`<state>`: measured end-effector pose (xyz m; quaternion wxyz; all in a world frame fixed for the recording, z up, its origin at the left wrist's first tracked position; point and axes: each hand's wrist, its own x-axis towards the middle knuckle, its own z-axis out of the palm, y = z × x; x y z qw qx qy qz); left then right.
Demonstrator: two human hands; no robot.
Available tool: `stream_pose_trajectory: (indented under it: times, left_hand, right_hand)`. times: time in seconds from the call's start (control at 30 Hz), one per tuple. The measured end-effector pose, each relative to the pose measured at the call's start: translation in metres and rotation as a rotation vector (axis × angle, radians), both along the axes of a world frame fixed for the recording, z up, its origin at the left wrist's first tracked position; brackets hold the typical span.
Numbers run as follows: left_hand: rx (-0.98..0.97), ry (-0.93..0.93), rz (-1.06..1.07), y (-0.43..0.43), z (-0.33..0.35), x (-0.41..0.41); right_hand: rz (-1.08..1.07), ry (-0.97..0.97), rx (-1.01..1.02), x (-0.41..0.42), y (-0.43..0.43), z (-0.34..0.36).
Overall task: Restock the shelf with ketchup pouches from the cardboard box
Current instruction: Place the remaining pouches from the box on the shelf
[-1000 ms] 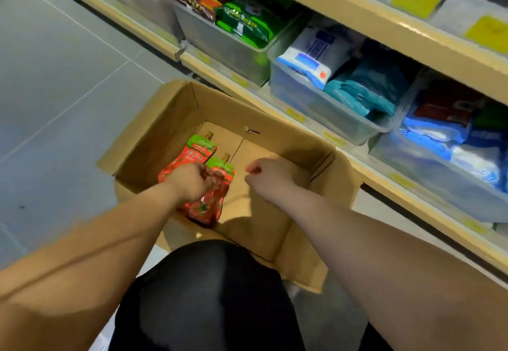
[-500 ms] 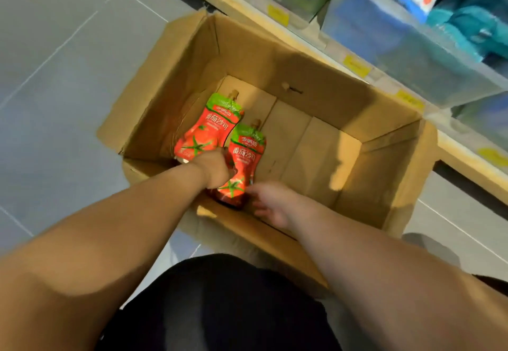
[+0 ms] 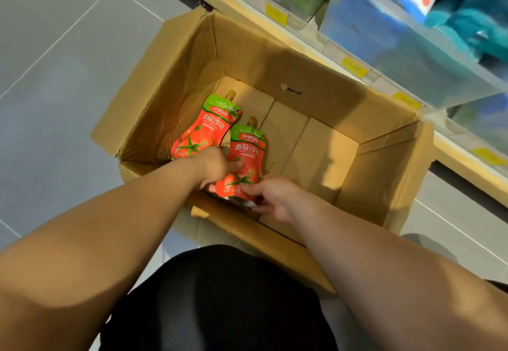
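An open cardboard box (image 3: 324,97) stands on the floor below the shelf. Two red ketchup pouches with green tops lie in its near-left corner. The left ketchup pouch (image 3: 204,128) lies flat, its lower edge under my left hand (image 3: 217,165). My left hand's fingers are closed around the side of the right ketchup pouch (image 3: 246,155). My right hand (image 3: 270,195) pinches that same pouch's bottom edge. A further silvery pouch edge shows under my right hand.
The shelf edge (image 3: 354,66) with yellow price tags runs diagonally past the box's far side. Clear plastic bins (image 3: 406,48) of packaged goods sit on it. Grey tiled floor (image 3: 55,75) lies to the left. My dark-clothed knee (image 3: 220,295) is below the box.
The view has tilted down and closer to the box. My right hand came from the middle of the box to the right pouch's bottom edge. My left hand stayed on the pouches.
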<state>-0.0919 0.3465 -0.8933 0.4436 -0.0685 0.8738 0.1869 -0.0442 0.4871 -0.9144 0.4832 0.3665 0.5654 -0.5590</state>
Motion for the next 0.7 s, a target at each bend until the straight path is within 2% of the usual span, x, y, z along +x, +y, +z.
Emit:
stream_pose_trajectory:
  times: [0.1, 0.23, 0.47, 0.7]
  left_hand:
    - [-0.009, -0.042, 0.051, 0.007, 0.022, -0.004]
    - [0.084, -0.068, 0.115, 0.021, 0.049, -0.008]
    - [0.356, 0.136, 0.428, 0.061, 0.091, 0.001]
    - [0.54, 0.272, 0.521, 0.131, 0.145, 0.021]
  right_hand:
    - [-0.023, 0.057, -0.041, -0.003, 0.013, 0.011]
    - [-0.055, 0.155, -0.045, -0.009, 0.032, 0.032]
    - [-0.009, 0.339, 0.033, -0.015, 0.083, 0.09]
    - [0.028, 0.643, 0.193, -0.004, 0.147, 0.149]
